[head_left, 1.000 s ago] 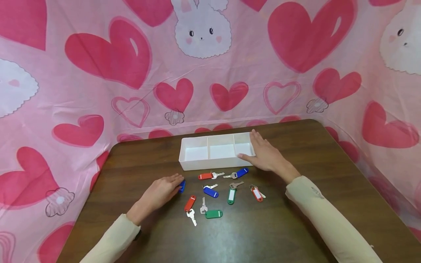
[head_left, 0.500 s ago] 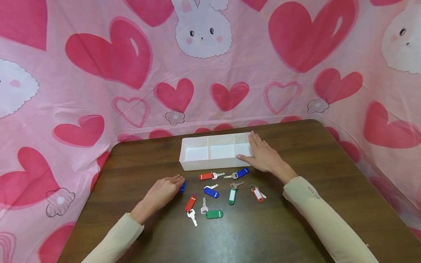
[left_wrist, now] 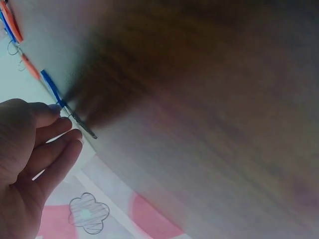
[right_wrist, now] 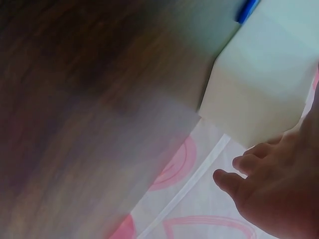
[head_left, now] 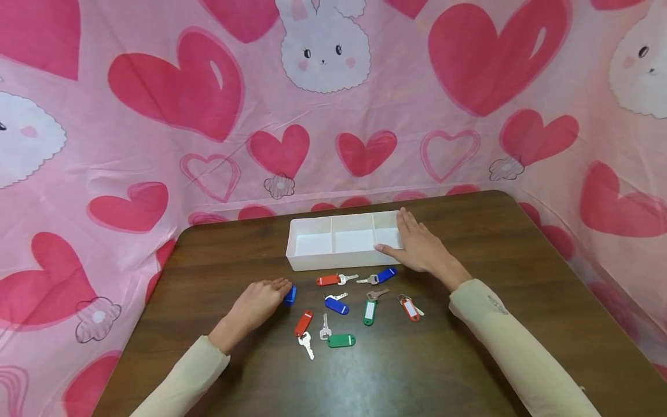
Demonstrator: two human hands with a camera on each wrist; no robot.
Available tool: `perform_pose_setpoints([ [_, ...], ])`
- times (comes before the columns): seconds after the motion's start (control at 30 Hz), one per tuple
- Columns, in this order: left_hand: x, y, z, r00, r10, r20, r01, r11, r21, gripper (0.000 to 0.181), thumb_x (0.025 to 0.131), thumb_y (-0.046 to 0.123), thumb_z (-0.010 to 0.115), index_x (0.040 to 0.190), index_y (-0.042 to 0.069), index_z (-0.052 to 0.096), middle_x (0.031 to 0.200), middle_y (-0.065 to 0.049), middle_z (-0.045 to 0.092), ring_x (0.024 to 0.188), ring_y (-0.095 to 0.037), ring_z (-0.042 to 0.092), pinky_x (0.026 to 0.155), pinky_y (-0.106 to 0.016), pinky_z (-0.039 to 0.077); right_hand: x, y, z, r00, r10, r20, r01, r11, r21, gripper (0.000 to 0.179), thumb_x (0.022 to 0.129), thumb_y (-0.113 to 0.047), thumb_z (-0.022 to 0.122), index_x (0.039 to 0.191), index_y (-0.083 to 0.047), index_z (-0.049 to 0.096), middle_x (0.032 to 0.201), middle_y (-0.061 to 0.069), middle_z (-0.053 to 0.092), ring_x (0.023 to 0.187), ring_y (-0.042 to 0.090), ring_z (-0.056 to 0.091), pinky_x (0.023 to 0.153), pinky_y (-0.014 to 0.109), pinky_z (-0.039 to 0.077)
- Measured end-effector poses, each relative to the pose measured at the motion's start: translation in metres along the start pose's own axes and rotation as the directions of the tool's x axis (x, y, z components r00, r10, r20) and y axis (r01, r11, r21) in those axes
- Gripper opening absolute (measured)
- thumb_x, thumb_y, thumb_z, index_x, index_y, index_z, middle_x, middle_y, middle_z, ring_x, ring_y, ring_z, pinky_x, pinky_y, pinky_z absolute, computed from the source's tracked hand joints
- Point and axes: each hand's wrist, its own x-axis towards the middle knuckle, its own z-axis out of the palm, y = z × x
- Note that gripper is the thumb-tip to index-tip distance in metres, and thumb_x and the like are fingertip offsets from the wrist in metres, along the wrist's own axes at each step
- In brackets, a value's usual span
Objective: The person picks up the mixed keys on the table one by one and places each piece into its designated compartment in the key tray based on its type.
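My left hand [head_left: 260, 298] is low over the wooden table, fingertips at a blue key tag [head_left: 290, 295] left of the other keys. In the left wrist view, thumb and index finger pinch that blue key tag [left_wrist: 52, 87] near its ring, and its metal key [left_wrist: 82, 124] points away past the fingertips. My right hand [head_left: 419, 246] lies spread over the right end of a white three-compartment box [head_left: 341, 260], thumb toward the front rim and fingers at the back corner. The right wrist view shows the fingers beside the box's end wall [right_wrist: 249, 99].
In front of the box lie several tagged keys: red tags [head_left: 327, 280] [head_left: 304, 323] [head_left: 410, 310], blue tags [head_left: 336, 306] [head_left: 387, 274] and green tags [head_left: 341, 340] [head_left: 369, 313]. A pink heart-patterned cloth [head_left: 333, 168] hangs behind the table [head_left: 234, 249].
The left wrist and sleeve have shifted slightly right and up while the fingertips stay at the blue key tag. My right hand has hardly moved, and the other keys lie as before.
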Motion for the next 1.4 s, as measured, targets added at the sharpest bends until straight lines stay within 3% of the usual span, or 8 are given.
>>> perform_pose_setpoints([
  [0.27, 0.001, 0.000, 0.001, 1.000, -0.002, -0.001, 0.002, 1.000, 0.026, 0.040, 0.085, 0.006, 0.085, 0.124, 0.004, 0.076, 0.120, -0.013, 0.080, 0.107, -0.028, 0.079, 0.089, -0.043, 0.065, 0.002, 0.008, -0.003, 0.999, 0.001, 0.033, -0.001, 1.000, -0.017, 0.129, 0.085, -0.093, 0.041, 0.168, -0.002, 0.001, 0.178, 0.018, 0.001, 0.166, 0.040, 0.004, 0.133, 0.060, 0.015],
  [0.47, 0.002, -0.001, 0.000, 0.999, 0.011, -0.033, -0.009, 0.998, 0.058, 0.038, 0.083, 0.007, 0.087, 0.120, 0.005, 0.077, 0.115, -0.012, 0.081, 0.099, -0.026, 0.080, 0.083, -0.041, 0.066, 0.002, 0.014, -0.007, 0.999, -0.013, 0.044, 0.014, 0.999, -0.029, 0.127, 0.088, -0.089, 0.043, 0.168, -0.001, -0.001, 0.178, 0.020, 0.001, 0.166, 0.042, 0.005, 0.132, 0.061, 0.015],
  [0.7, 0.003, 0.000, -0.001, 1.000, 0.009, -0.022, -0.008, 0.998, 0.064, 0.040, 0.081, 0.007, 0.089, 0.119, 0.006, 0.077, 0.113, -0.011, 0.082, 0.097, -0.026, 0.080, 0.082, -0.040, 0.067, 0.002, 0.017, -0.011, 0.998, -0.031, 0.046, 0.033, 0.998, -0.054, 0.125, 0.089, -0.088, 0.043, 0.168, -0.001, -0.001, 0.178, 0.020, 0.001, 0.165, 0.042, 0.005, 0.132, 0.061, 0.014],
  [1.0, 0.005, 0.002, 0.004, 0.993, 0.045, -0.107, -0.036, 0.996, 0.083, 0.023, 0.083, 0.003, 0.086, 0.104, 0.004, 0.076, 0.100, -0.009, 0.082, 0.083, -0.023, 0.079, 0.073, -0.038, 0.066, 0.006, 0.020, -0.008, 0.998, -0.040, 0.047, 0.045, 0.995, -0.093, 0.124, 0.089, -0.090, 0.039, 0.168, -0.001, 0.001, 0.178, 0.018, 0.002, 0.166, 0.040, 0.006, 0.133, 0.059, 0.014],
  [1.4, 0.008, 0.001, 0.006, 0.992, 0.047, -0.114, -0.033, 0.993, 0.116, 0.022, 0.082, 0.006, 0.088, 0.098, 0.006, 0.074, 0.087, -0.004, 0.080, 0.073, -0.019, 0.073, 0.069, -0.036, 0.065, 0.008, 0.020, -0.007, 0.998, -0.033, 0.050, 0.037, 0.996, -0.083, 0.124, 0.090, -0.089, 0.040, 0.168, 0.000, 0.001, 0.178, 0.019, 0.002, 0.166, 0.040, 0.006, 0.133, 0.059, 0.015],
])
